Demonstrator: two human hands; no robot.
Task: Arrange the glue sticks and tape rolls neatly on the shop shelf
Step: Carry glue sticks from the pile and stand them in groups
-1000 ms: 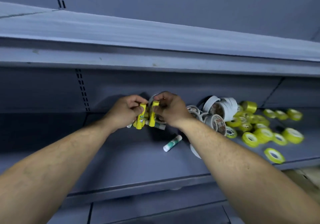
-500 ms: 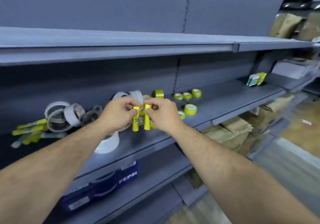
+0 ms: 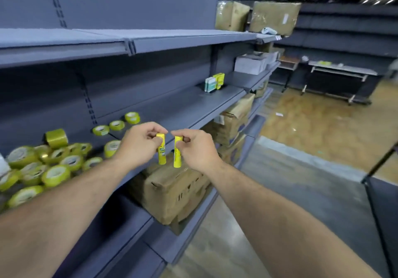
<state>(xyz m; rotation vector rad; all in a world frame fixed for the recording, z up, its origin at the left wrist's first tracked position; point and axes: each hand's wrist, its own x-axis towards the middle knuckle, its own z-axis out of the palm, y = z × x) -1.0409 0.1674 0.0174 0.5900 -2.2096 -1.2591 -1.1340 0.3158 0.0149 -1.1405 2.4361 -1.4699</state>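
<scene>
Far left, lower half of the frame: a loose heap of yellow tape rolls [image 3: 43, 165] is seen on the grey shelf [image 3: 172, 109], some flat, some on edge. One wider roll [image 3: 56, 137] is stood on edge just above the heap. Three more rolls [image 3: 116, 125] are strung in a line toward the centre, apart from each other.

Centre: the left hand [image 3: 140, 146] is held at the shelf's front edge, thumb and fingers pinched round the top of a yellow glue stick [image 3: 161, 151]. The stick is roughly upright and hangs below the fingers. Just beside it, a second glue stick [image 3: 177, 155] is pinched at its top the same way by the right hand [image 3: 198, 150]. The sticks are near each other, not touching; both are held in the air.

Below the hands: crumpled cardboard boxes [image 3: 172, 191] are stacked on the lower shelf.

Right of centre, further along the shelf: small packs [image 3: 214, 81], green-white and yellow, are stood upright.

Upper right: brown wrapped parcels [image 3: 232, 15] are set on the top shelf, with white boxes [image 3: 252, 62] on a shelf beyond.

Far right: a white-topped table [image 3: 340, 71] is stood on a wood-look floor [image 3: 323, 127].
</scene>
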